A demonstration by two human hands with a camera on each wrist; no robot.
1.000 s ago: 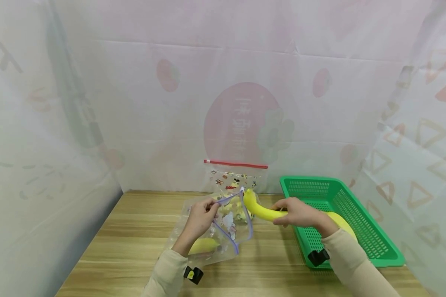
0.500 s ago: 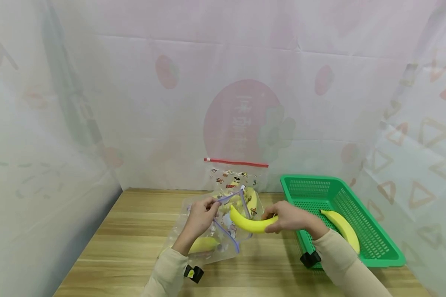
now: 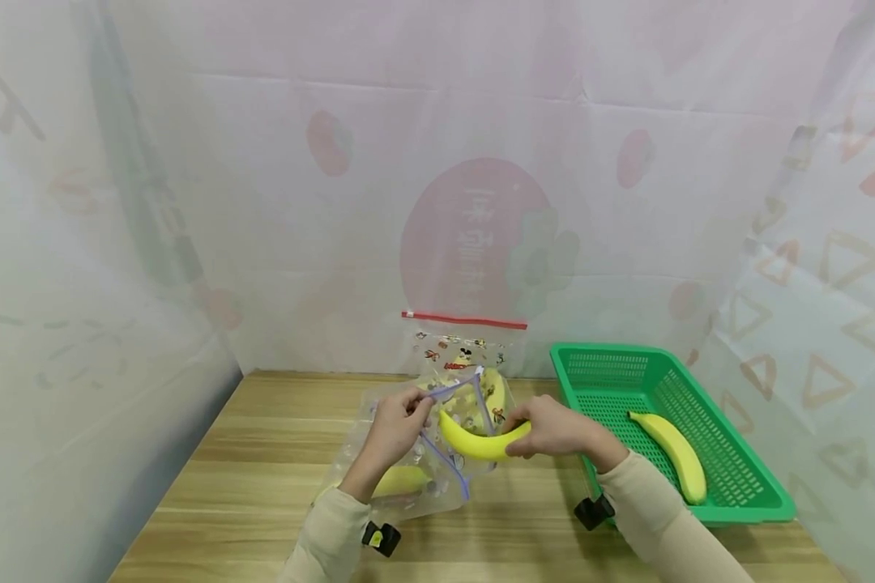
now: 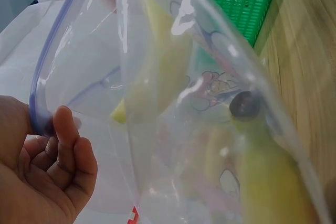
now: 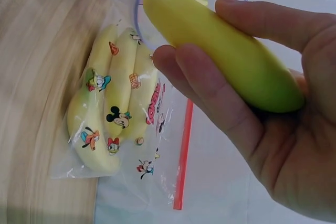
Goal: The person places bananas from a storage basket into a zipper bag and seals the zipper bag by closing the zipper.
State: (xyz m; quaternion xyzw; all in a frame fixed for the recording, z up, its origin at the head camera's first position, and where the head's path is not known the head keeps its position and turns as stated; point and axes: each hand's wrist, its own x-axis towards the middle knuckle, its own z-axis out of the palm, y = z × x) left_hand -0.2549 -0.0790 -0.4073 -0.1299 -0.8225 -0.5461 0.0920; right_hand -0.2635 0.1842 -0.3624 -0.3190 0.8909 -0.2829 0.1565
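My left hand (image 3: 392, 433) pinches the purple-edged rim of a clear zip bag (image 3: 448, 486), whose mouth gapes toward the right. One banana (image 3: 403, 480) lies inside that bag; its dark tip shows through the plastic in the left wrist view. My right hand (image 3: 554, 429) grips a second banana (image 3: 474, 441) by its right end, thumb on one side and fingers on the other. This banana's free end is at the bag's mouth, within the purple rim. In the right wrist view, the held banana (image 5: 226, 51) covers part of the purple rim.
Behind stands a printed clear bag with a red zip strip (image 3: 467, 321), holding several bananas (image 5: 118, 82). To the right, a green basket (image 3: 744, 453) contains one banana (image 3: 674, 457). Everything rests on a wooden table (image 3: 262, 453) against a printed cloth backdrop (image 3: 299, 243).
My right hand has moved left and slightly down, carrying the banana from right of the bag into its mouth. My left hand keeps its hold on the rim, nearly still.
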